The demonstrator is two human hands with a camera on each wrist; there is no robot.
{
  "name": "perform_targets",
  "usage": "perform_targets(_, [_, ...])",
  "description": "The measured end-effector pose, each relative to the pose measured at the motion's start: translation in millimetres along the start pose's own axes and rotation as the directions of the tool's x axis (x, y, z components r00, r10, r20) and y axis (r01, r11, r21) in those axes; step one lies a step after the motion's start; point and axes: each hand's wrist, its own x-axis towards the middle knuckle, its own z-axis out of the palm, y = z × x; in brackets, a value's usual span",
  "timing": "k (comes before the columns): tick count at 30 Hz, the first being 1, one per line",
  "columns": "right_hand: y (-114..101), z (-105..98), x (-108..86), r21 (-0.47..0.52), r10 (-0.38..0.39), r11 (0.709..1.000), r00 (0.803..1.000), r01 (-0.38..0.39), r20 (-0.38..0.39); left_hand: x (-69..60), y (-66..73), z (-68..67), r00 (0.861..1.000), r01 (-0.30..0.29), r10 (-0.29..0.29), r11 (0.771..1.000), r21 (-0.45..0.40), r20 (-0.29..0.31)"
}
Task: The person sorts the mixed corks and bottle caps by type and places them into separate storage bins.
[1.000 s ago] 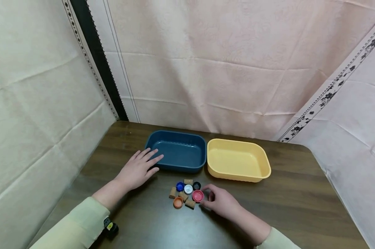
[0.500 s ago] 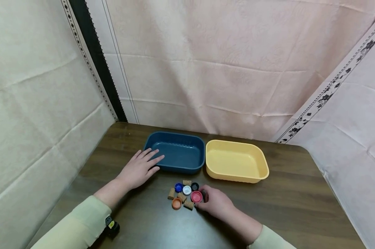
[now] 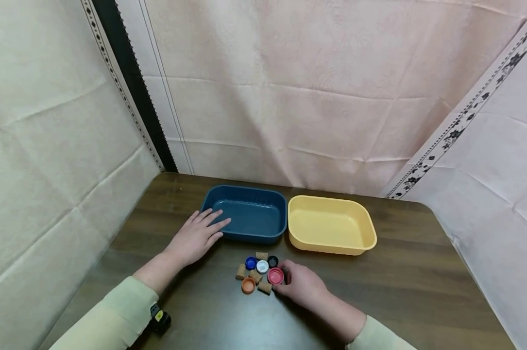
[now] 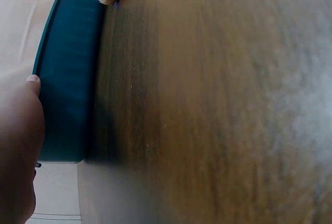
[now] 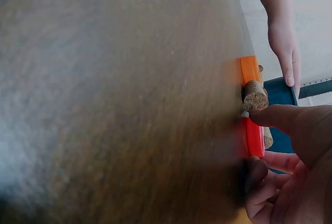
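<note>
My right hand point(image 3: 303, 287) has its thumb and fingers around a red bottle cap point(image 3: 275, 276), pinching it at opposite edges in the right wrist view. The cap still lies on the table, at the right of a small cluster. Beside it sit a black cap point(image 3: 273, 261), a white cap point(image 3: 262, 266), a blue cap point(image 3: 250, 263), an orange cap point(image 3: 248, 285) and several corks point(image 3: 265, 288). With fingers spread, my left hand point(image 3: 196, 238) rests on the near left rim of a dark blue tray point(image 3: 250, 237); its thumb touches that rim in the left wrist view.
A yellow tray point(image 3: 329, 248) stands just right of the blue one, both at the back of the wooden table point(image 3: 403, 282). Pale cloth point(image 3: 280, 97) hangs behind and along the sides. A black device point(image 3: 160, 321) is strapped at the left wrist.
The right hand has moved left, and its thumb and fingers have closed in around the red cap. My left hand stays at the blue tray. The head view has shifted slightly.
</note>
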Motion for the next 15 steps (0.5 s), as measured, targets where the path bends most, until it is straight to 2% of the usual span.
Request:
perform_targets(10, [2.6, 0.2, -0.6, 0.032, 0.003, 0.999, 1.000, -0.003, -0.003, -0.3, -1.2, 0.1, 1.000, -0.004, 0.004, 1.000, -0.019, 0.000])
perform_targets(15, [2.7, -2.8, -2.6, 0.046, -0.002, 0.999, 1.000, 0.002, -0.009, -1.2, -1.3, -0.6, 1.000, -0.015, 0.014, 1.000, -0.015, -0.027])
